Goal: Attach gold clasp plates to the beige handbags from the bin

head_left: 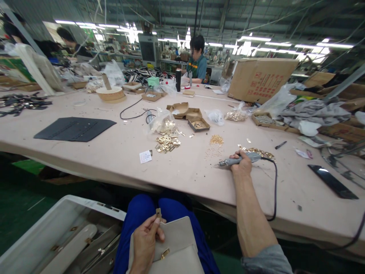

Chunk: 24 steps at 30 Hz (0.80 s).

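Pinkish tabletop [182,171] bears gold-toned fittings [168,144], tube lights [255,39] beyond.

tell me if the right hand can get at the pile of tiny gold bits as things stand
Probably yes: nothing tall stands between the right hand and the pile of tiny gold bits nearby, to its left. The corded tool in its grip may hinder picking, though.
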Motion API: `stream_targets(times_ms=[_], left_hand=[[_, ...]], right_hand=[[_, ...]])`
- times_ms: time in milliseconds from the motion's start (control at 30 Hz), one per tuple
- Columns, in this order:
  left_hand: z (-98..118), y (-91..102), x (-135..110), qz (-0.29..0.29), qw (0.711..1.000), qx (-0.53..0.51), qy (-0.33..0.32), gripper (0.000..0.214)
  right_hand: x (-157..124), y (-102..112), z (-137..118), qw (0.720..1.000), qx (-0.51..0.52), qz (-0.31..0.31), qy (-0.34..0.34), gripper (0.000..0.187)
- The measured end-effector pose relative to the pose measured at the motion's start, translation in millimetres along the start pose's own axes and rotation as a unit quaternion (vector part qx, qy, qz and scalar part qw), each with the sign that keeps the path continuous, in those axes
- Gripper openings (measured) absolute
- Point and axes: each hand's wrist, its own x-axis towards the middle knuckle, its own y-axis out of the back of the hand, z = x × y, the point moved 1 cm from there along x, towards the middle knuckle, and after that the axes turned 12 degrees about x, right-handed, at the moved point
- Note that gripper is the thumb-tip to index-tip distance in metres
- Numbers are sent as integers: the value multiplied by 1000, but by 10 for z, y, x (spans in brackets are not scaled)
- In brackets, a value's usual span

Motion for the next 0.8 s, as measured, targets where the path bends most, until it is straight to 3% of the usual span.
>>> stream_targets(times_ms=[800], left_hand=[[37, -4, -12, -2, 1000, 10, -1, 53]], right_hand=[[-90, -63, 91, 999, -46, -2, 23, 27]])
